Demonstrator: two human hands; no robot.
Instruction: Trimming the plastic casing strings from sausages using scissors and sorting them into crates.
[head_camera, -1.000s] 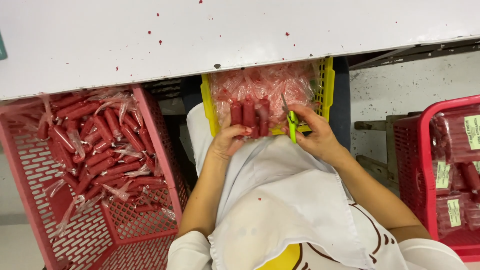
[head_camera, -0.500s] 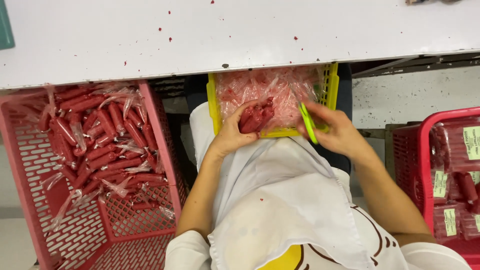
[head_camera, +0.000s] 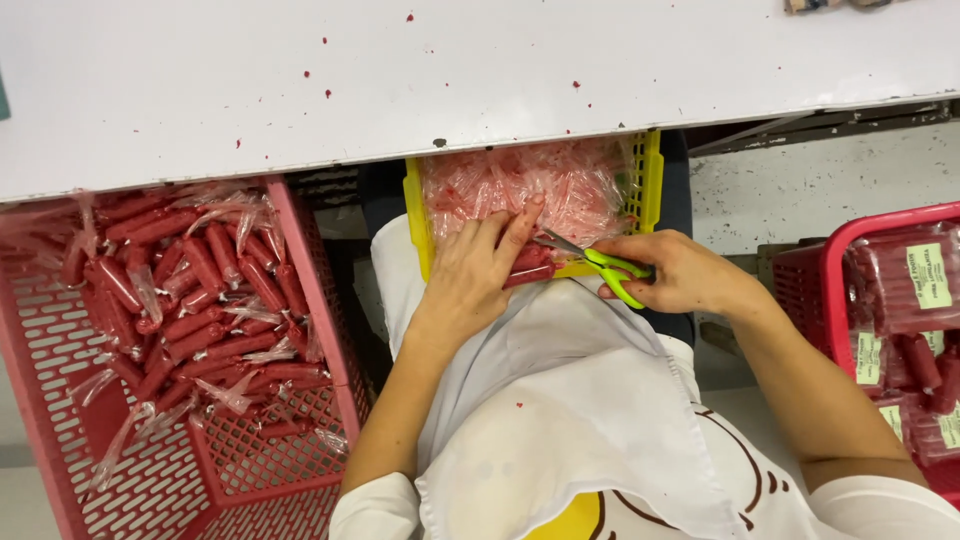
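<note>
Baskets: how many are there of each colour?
Pink plastic mesh baskets: 1
Yellow plastic mesh baskets: 1
Red plastic baskets: 1
Total: 3

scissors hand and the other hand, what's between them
In the head view, between the left hand and the right hand lie the green-handled scissors and red wrapped sausages at the yellow crate's edge.

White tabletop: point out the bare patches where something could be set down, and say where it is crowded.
The white tabletop is bare across nearly its whole width, bar red specks and one item at its far right edge. The pink crate has open mesh at its near end. Crowded: the yellow crate under the left hand and right hand, and the red basket.
</note>
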